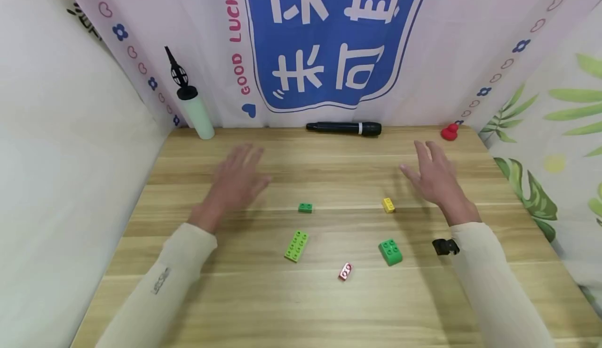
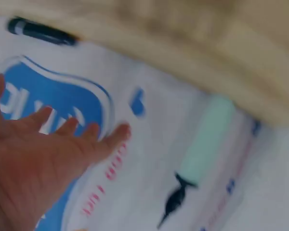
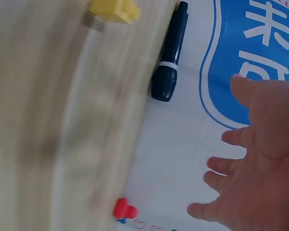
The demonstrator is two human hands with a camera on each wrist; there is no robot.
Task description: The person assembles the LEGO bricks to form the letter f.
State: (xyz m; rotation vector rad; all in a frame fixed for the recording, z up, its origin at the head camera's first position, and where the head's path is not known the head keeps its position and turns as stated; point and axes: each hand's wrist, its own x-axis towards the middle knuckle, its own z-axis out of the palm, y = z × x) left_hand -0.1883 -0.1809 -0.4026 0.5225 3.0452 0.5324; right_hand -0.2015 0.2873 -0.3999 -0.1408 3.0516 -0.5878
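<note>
My left hand hovers over the left part of the table with its fingers spread, blurred and holding nothing. On the other side my right hand is held over the table, fingers extended, also with nothing in it. Just left of and below it lies a small yellow brick. Between the hands are a small dark green brick, a long lime green brick, a green brick with a curved end and a small red-and-white brick. Neither hand touches a brick.
At the table's back edge lies a black microphone. A pale green hand pump with a black nozzle stands at the back left corner, and a small red duck-like toy sits at the back right. Printed cloth hangs behind.
</note>
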